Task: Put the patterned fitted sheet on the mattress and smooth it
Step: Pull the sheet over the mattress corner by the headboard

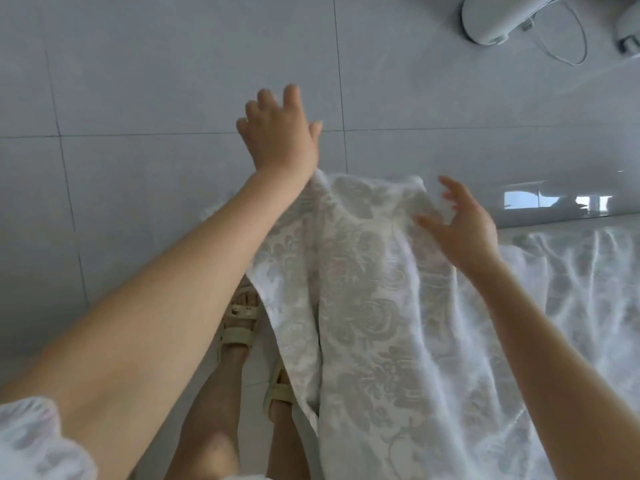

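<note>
The patterned fitted sheet [367,306], white with a grey floral print, covers the corner and edge of the mattress on the right and hangs down its side toward the floor. My left hand [280,133] is raised above the floor beyond the sheet's corner, fingers spread, holding nothing. My right hand [460,226] hovers over the sheet near the mattress corner with fingers spread and loosely bent; its fingertips are close to the fabric, and contact is unclear. The sheet on the right [571,271] is wrinkled.
Grey floor tiles [138,98] fill the left and top. My feet in pale sandals [242,323] stand right beside the bed edge. A white appliance with a cable [495,19] sits on the floor at the top right.
</note>
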Demonstrator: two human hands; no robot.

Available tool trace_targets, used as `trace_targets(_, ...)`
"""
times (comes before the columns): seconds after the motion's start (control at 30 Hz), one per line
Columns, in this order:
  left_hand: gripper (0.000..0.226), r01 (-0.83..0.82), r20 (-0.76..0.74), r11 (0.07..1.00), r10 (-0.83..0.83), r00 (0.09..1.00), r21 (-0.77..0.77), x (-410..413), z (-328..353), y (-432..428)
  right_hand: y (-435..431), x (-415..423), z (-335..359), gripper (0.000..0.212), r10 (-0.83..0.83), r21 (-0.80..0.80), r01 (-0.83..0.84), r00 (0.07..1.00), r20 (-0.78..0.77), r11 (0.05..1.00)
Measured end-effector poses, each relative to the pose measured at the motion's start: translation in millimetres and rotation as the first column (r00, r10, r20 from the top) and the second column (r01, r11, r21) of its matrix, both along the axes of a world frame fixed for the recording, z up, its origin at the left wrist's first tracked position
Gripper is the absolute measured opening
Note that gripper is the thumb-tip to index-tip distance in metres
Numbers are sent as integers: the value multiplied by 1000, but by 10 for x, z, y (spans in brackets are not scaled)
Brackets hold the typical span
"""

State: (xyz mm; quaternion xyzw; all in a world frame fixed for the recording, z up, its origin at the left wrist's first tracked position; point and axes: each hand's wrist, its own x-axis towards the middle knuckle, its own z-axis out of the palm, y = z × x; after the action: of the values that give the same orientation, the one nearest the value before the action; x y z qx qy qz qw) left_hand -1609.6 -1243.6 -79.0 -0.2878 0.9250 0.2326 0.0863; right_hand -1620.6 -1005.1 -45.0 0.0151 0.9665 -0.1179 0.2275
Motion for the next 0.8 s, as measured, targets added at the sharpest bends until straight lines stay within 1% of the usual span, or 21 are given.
trace_targets(0.03,44,-36,57,999,36,998,-14,101,-61,-1,-10,-30,-3,56,32,-40,-30,999,42,999)
trace_targets(0.07,42,-49,73,999,50,996,-20,250,-129,33,0,-57,8,54,57,-48,-55,998,35,997)
trace_targets(0.13,34,-28,122,999,25,992,23,618,-295,181,101,-100,26,43,120,65,-118,992,-26,991)
trace_targets(0.17,34,-13,204,995,-8,979,102,805,-369,275,178,-111,20,41,141,161,-137,990,-11,977)
trace_targets(0.2,40,-18,329,976,-56,943,218,977,-419,385,270,-112,-6,43,155,262,-162,987,46,951)
trace_targets(0.23,47,-70,457,934,-105,883,349,1126,-452,499,358,-99,-40,47,172,357,-209,976,131,910)
trace_targets(0.27,53,-192,556,859,-123,822,474,1253,-474,612,444,-75,-90,51,186,432,-275,954,237,859)
trace_targets(0.3,58,-369,631,729,-110,768,577,1351,-489,725,523,-41,-151,53,186,479,-338,923,337,810)
trace_targets(0.33,63,-550,691,541,-80,719,635,1419,-503,837,590,-5,-205,51,169,503,-377,896,411,778)
trace_targets(0.37,64,-667,728,369,-40,684,647,1458,-515,948,645,26,-253,46,149,509,-386,883,445,769)
trace_targets(0.4,61,-713,740,256,-15,673,653,1476,-552,1049,684,42,-299,43,131,498,-364,887,442,787)
trace_targets(0.43,51,-714,725,185,13,689,675,1471,-571,1139,700,43,-337,41,108,469,-306,909,403,829)
trace_targets(0.47,37,-698,699,158,59,713,698,1455,-601,1223,701,44,-365,43,78,425,-230,935,345,875)
trace_targets(0.5,22,-686,678,167,109,727,708,1449,-636,1305,673,47,-366,45,47,380,-155,959,280,912)
trace_targets(0.53,22,-669,653,219,150,742,710,1464,-703,1383,636,45,-340,44,15,339,-86,978,207,937)
trace_targets(0.57,25,-637,618,310,170,768,706,1480,-767,1446,596,35,-289,40,-12,300,-22,993,113,954)
trace_targets(0.6,23,-596,585,408,168,793,691,1487,-806,1484,560,10,-207,34,-40,253,38,999,4,967)
trace_targets(0.63,20,-548,552,497,157,819,672,1470,-787,1484,548,-28,-113,28,-65,205,86,992,-106,975)
trace_targets(0.7,15,-461,475,622,159,865,633,1383,-661,1398,597,-88,104,25,-97,132,136,958,-271,982)
trace_targets(0.73,15,-431,418,662,192,888,613,1316,-581,1318,664,-117,202,28,-116,97,155,939,-325,983)
trace_targets(0.8,12,-375,231,720,295,927,584,1185,-346,1108,783,-181,362,34,-170,26,197,897,-409,980)
